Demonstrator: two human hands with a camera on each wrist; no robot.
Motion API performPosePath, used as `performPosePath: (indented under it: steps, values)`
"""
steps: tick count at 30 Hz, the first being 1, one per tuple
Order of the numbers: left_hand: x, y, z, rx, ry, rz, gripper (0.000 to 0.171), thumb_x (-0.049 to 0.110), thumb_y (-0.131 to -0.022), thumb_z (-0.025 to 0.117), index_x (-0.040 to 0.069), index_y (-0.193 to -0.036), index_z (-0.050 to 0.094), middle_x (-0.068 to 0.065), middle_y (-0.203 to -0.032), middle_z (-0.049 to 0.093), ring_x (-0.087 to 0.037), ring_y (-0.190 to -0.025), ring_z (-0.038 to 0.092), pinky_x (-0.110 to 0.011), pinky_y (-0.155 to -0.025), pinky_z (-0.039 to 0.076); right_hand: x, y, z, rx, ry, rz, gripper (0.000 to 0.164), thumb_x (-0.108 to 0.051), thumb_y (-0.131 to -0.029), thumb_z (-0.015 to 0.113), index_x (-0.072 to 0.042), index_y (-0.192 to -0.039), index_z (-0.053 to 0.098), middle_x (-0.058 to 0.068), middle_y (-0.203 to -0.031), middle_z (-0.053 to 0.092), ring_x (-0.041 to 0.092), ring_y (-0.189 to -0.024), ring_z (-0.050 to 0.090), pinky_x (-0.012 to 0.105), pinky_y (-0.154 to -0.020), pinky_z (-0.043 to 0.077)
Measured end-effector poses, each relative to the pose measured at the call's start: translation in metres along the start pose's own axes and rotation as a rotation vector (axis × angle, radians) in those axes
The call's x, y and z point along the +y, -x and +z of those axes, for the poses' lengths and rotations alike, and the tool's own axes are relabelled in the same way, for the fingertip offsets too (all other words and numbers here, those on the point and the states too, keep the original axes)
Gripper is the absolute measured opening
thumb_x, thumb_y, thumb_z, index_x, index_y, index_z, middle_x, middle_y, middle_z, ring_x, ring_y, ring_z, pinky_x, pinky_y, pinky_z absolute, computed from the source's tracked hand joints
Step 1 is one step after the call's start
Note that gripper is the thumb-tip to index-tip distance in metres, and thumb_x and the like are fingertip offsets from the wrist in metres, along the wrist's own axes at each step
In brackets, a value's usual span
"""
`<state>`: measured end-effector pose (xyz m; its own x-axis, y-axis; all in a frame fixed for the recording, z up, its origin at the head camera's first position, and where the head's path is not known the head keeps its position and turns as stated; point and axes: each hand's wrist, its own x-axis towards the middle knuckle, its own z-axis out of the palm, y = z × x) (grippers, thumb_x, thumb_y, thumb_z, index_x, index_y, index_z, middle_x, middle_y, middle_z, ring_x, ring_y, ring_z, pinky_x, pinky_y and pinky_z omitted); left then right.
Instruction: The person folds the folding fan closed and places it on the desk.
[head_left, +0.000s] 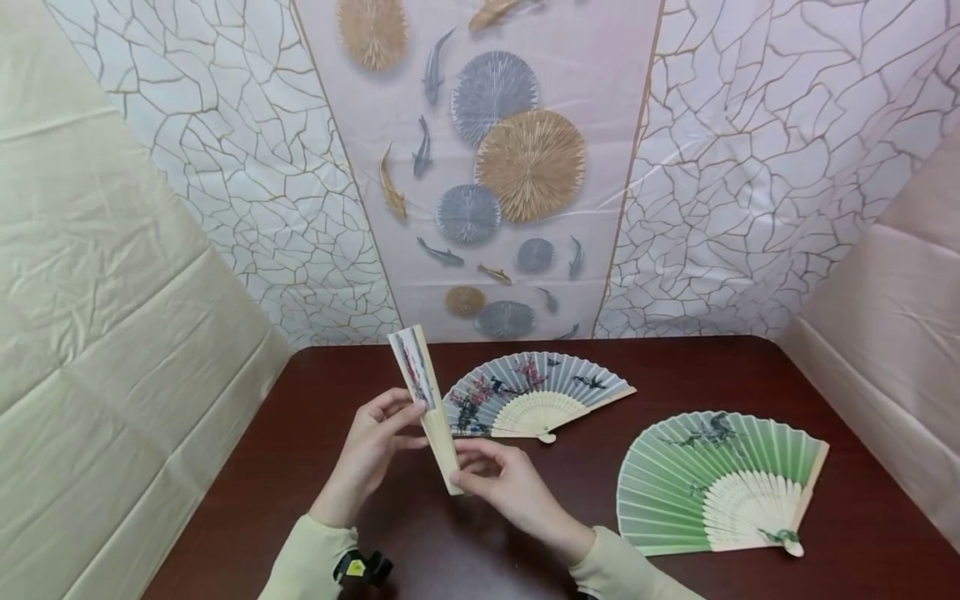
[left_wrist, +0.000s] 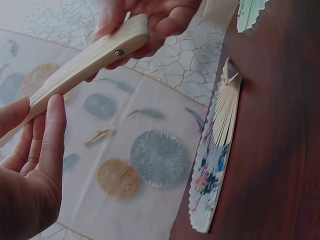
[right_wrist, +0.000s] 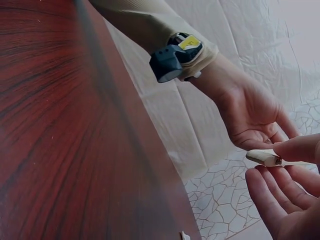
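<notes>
A folded hand fan (head_left: 441, 437) with pale wooden ribs is held up over the table, tilted, its printed cloth end uppermost. My left hand (head_left: 377, 439) pinches it around the middle between thumb and fingers. At the lower, riveted end, my right hand (head_left: 510, 483) grips it with thumb and fingertips. The metal rivet of the folded fan (left_wrist: 118, 52) shows in the left wrist view. In the right wrist view only the blunt end of the folded fan (right_wrist: 265, 157) is visible between the fingers. Behind the hands lies a spread grey fan (head_left: 543, 392) with pink blossoms and dark birds.
A spread green fan (head_left: 667, 479) lies at the right of the dark red-brown table (head_left: 247, 508). Patterned cloth (head_left: 468, 317) with fish and round shapes hangs behind the table. Beige cloth walls (head_left: 112, 375) stand at both sides. A black wrist camera (right_wrist: 167, 62) sits on the left wrist.
</notes>
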<state>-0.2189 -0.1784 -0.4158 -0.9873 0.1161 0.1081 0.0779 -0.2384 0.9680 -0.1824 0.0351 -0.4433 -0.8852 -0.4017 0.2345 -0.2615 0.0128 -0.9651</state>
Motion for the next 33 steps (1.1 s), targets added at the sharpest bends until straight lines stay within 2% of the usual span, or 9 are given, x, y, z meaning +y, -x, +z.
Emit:
performPosePath:
  steps: [7, 15, 20, 26, 33]
  values:
    - [0.005, 0.003, -0.008, 0.012, -0.019, 0.025, 0.006, 0.006, -0.096, 0.067, 0.01, -0.1, 0.069, -0.006, -0.092, 0.07, -0.019, -0.083, 0.07, -0.037, -0.068, 0.063, 0.001, -0.001, 0.008, -0.031, -0.083, 0.027, 0.04, -0.001, -0.089, 0.073, 0.005, -0.127, 0.064, 0.021, -0.108, 0.069, 0.018, -0.09, 0.068, 0.037, -0.077, 0.062]
    - [0.014, 0.003, -0.019, 0.059, -0.018, 0.069, 0.012, 0.003, -0.097, 0.064, 0.013, -0.098, 0.069, -0.004, -0.091, 0.07, -0.018, -0.078, 0.07, -0.035, -0.071, 0.063, -0.001, -0.006, 0.018, -0.046, -0.094, 0.034, 0.04, 0.002, -0.088, 0.073, 0.008, -0.127, 0.064, 0.021, -0.108, 0.07, 0.014, -0.09, 0.068, 0.029, -0.075, 0.062]
    - [0.024, 0.003, -0.035, 0.101, -0.007, 0.111, 0.011, 0.004, -0.098, 0.064, 0.013, -0.1, 0.07, -0.003, -0.091, 0.071, -0.016, -0.08, 0.071, -0.035, -0.072, 0.063, -0.003, -0.012, 0.028, -0.065, -0.065, 0.012, 0.039, 0.002, -0.088, 0.073, 0.007, -0.125, 0.065, 0.021, -0.109, 0.071, 0.017, -0.09, 0.069, 0.025, -0.073, 0.06]
    - [0.039, 0.002, -0.059, 0.165, 0.035, 0.13, 0.016, 0.001, -0.098, 0.063, 0.014, -0.098, 0.073, -0.002, -0.09, 0.073, -0.015, -0.08, 0.071, -0.033, -0.073, 0.062, -0.008, -0.022, 0.042, -0.059, -0.018, -0.001, 0.039, 0.001, -0.088, 0.074, 0.001, -0.126, 0.068, 0.015, -0.109, 0.073, 0.011, -0.088, 0.068, 0.021, -0.073, 0.058]
    - [0.066, 0.004, -0.084, 0.236, 0.015, 0.174, 0.017, 0.003, -0.099, 0.063, 0.015, -0.098, 0.075, -0.001, -0.091, 0.074, -0.013, -0.077, 0.072, -0.028, -0.071, 0.062, -0.018, -0.046, 0.065, -0.044, -0.094, -0.012, 0.04, 0.003, -0.087, 0.074, -0.003, -0.126, 0.069, 0.016, -0.107, 0.073, 0.013, -0.089, 0.069, 0.021, -0.074, 0.059]
